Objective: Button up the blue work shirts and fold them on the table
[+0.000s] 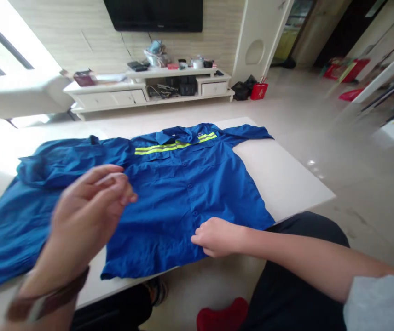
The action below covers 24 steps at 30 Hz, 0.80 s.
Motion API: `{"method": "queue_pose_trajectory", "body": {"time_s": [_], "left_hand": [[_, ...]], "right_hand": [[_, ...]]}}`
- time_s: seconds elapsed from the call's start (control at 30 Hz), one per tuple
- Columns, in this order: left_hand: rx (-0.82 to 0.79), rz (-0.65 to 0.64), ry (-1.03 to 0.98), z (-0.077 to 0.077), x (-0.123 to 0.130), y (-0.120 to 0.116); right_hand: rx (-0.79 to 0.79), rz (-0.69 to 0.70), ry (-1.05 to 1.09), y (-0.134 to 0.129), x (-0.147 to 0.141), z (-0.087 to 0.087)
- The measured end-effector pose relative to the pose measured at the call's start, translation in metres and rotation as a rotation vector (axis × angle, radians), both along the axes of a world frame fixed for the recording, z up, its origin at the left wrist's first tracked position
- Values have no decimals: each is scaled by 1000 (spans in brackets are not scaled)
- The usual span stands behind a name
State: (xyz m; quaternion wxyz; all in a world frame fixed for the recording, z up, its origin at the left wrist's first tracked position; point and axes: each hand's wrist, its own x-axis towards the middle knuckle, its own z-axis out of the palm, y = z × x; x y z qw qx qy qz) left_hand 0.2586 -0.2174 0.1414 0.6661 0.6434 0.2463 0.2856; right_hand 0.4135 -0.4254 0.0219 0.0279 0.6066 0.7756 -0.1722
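A blue work shirt [162, 202] lies face up and spread out, its collar at the far end. A yellow-green reflective stripe crosses its chest, and a line of buttons runs down the front. My right hand [217, 236] is closed on the shirt's lower front edge, just below a button. Above the shirt's left side my left hand [89, 207] is raised, thumb and fingers drawn together, with nothing seen between them. More blue clothing [14, 225] lies bunched and overlapping on the left, partly behind that hand.
A white table [286, 177] bears the clothes; its near edge is by my knees. Below it stands a red object [223, 317]. Beyond are a white TV cabinet [103, 99] with various items, a wall television [159, 16] and a red bag [259, 90] on the floor.
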Motion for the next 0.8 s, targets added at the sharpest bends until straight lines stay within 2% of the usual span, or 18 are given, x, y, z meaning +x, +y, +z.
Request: {"method": "queue_pose_trajectory", "body": {"time_s": [0.1,0.17,0.5,0.67,0.8], "left_hand": [[94,-195,127,-28,18,-7],[188,-290,211,-40,21,-10],[613,-489,426,-61,15,-6],[737,-552,414,-75,14,-8],[847,-643,495,-80,16,-11]], "right_hand": [[6,-4,-4,-1,0,1],[16,-3,-2,-1,-1,3],[12,-6,-14,-6,-2,2],[4,-4,-9,-5,-3,1],[-1,-2,-4,-3,-4,3]]}}
